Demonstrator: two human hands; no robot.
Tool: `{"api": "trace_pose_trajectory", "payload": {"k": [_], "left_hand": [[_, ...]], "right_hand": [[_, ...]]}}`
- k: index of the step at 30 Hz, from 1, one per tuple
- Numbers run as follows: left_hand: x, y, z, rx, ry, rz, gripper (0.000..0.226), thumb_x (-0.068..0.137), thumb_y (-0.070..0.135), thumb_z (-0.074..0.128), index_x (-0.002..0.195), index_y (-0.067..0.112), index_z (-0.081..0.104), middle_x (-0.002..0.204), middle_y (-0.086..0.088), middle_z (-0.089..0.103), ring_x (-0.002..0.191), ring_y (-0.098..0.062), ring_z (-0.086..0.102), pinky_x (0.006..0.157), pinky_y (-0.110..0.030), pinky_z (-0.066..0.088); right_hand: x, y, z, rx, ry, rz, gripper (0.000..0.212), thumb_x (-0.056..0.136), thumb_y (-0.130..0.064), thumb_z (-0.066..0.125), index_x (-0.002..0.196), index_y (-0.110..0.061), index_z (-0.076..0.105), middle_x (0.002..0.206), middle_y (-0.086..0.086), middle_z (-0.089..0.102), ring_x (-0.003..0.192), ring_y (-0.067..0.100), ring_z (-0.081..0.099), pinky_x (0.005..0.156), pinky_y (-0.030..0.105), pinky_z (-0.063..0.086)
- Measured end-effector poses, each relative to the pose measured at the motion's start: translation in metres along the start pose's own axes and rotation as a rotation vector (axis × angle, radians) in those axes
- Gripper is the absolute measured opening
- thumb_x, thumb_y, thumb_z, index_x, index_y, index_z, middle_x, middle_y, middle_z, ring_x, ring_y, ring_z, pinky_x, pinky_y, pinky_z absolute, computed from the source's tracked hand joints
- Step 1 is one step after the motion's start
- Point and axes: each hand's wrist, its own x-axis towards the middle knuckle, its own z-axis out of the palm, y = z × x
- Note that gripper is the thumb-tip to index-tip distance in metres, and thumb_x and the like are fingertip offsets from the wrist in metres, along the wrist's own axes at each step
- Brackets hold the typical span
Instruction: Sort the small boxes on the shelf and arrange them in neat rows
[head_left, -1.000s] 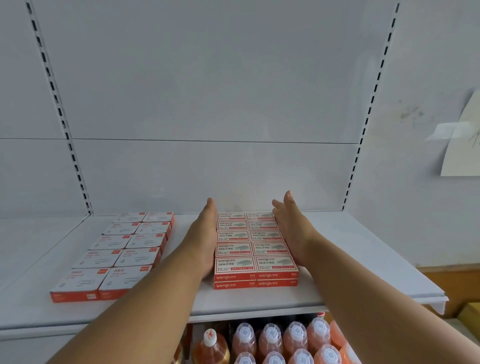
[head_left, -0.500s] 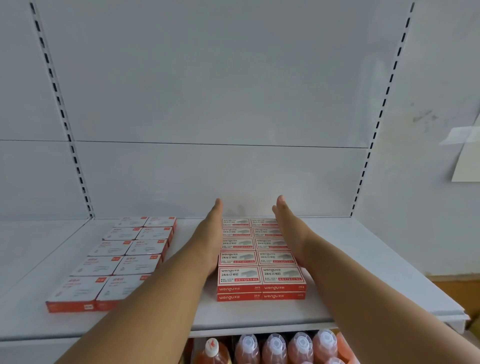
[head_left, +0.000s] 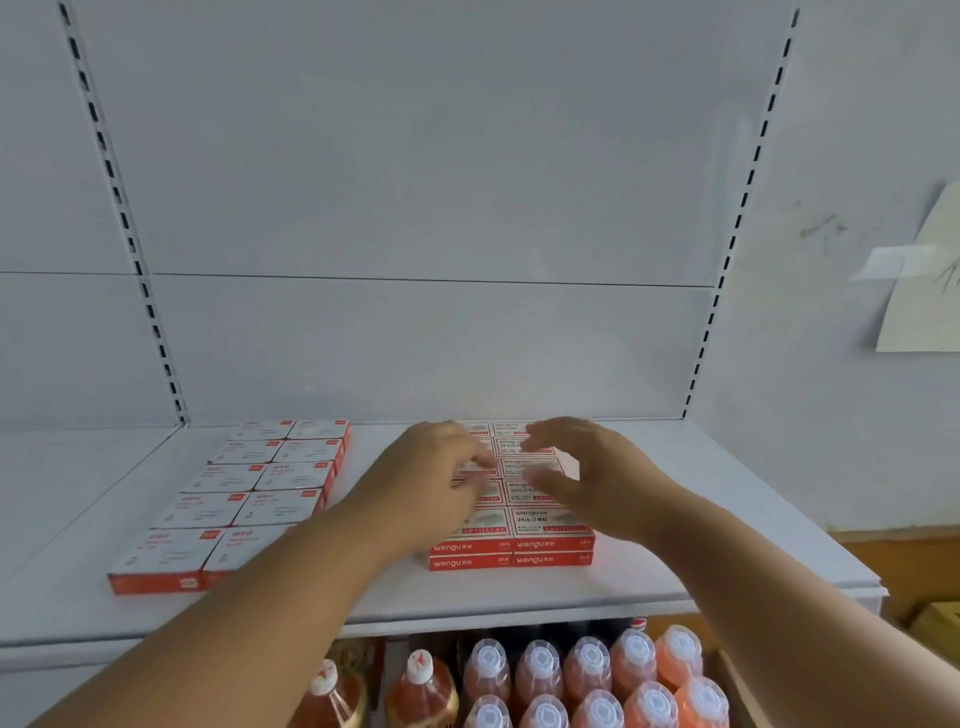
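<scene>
White metal shelf (head_left: 675, 519) carries everything. Left of the wengu block (head_left: 550, 525), well apart from it, lies a two-column group of orange-edged boxes (head_left: 249, 499). The left hand (head_left: 431, 483) is over the block's left half, the right hand (head_left: 597, 478) over its right half; motion blur hides whether either grip is released or grasping. Below the block stand orange bottles (head_left: 587, 670).

A shop: slotted retail shelf (head_left: 675, 525) stocked with boxes (head_left: 550, 525) above bottled drinks (head_left: 587, 670)
</scene>
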Motion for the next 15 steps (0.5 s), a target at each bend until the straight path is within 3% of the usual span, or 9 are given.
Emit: {"api": "trace_pose_trajectory", "payload": {"k": [4,10,15], "left_hand": [[-0.019,0.001,0.0,0.07,-0.01,0.139,0.02,0.091,0.037,0.064,0.108,0.032,0.073,0.104,0.018,0.063,0.098,-0.001,0.054,0.09,-0.023,0.048],[-0.019,0.005,0.0,0.093,-0.031,0.123,0.019,0.09,0.036,0.064,0.105,0.031,0.076,0.101,0.014,0.068,0.095,-0.005,0.058,0.086,-0.028,0.051],[-0.038,0.007,-0.006,0.085,0.115,0.079,0.023,0.093,0.039,0.06,0.113,0.03,0.069,0.111,0.016,0.063,0.105,-0.004,0.053,0.09,-0.02,0.043]], "right_hand": [[-0.017,-0.008,-0.004,-0.061,0.032,-0.082,0.025,0.087,-0.041,0.068,0.11,-0.03,0.069,0.113,-0.018,0.062,0.098,0.0,0.051,0.089,0.022,0.043],[-0.023,-0.019,-0.004,-0.15,-0.054,-0.086,0.021,0.089,-0.032,0.066,0.107,-0.022,0.072,0.109,-0.01,0.067,0.098,0.006,0.057,0.09,0.023,0.045],[-0.024,-0.03,-0.006,-0.185,0.014,-0.074,0.026,0.091,-0.035,0.064,0.115,-0.026,0.068,0.117,-0.012,0.065,0.108,0.006,0.058,0.091,0.02,0.043]]}}
